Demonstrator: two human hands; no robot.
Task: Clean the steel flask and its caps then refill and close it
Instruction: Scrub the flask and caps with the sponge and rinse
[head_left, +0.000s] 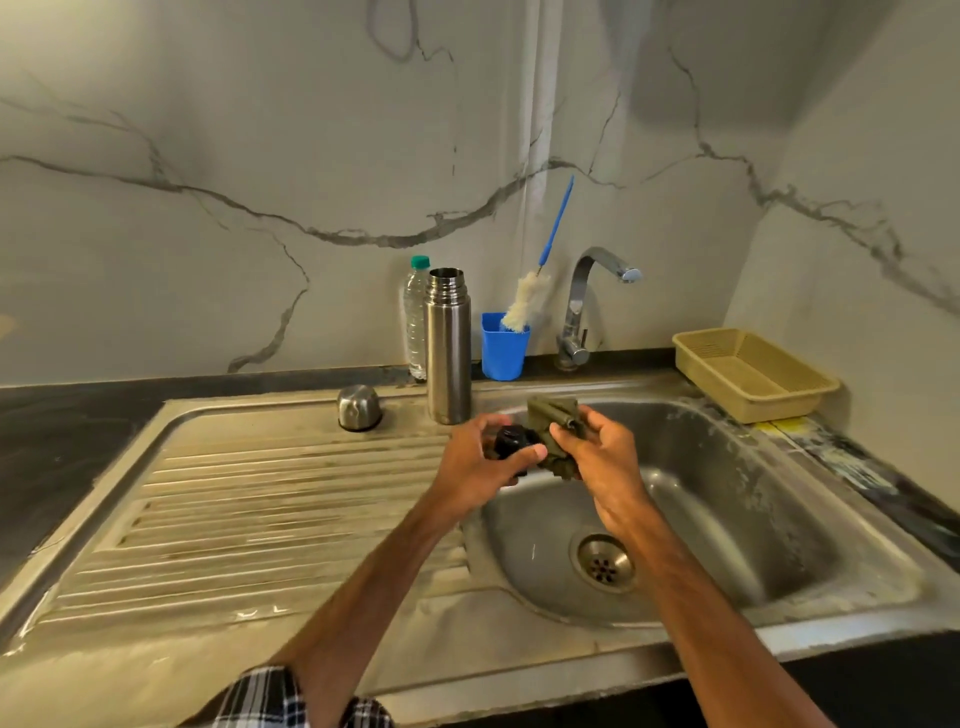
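The steel flask (449, 345) stands upright and uncapped at the back edge of the sink unit. Its domed steel outer cap (358, 407) sits upside down on the drainboard to the flask's left. Over the basin's left rim, my left hand (480, 465) grips a small black inner cap (511, 440). My right hand (597, 457) holds a folded olive-green cloth (553, 415) pressed against that cap. Behind the flask stands a clear plastic water bottle (415, 322) with a green lid.
A blue cup (504, 348) holding a bottle brush (527, 306) stands beside the chrome tap (584, 306). A beige plastic basket (753, 374) sits at the back right. The steel basin (727, 493) with its drain (605, 564) lies below my hands; the ribbed drainboard (260, 509) spreads left.
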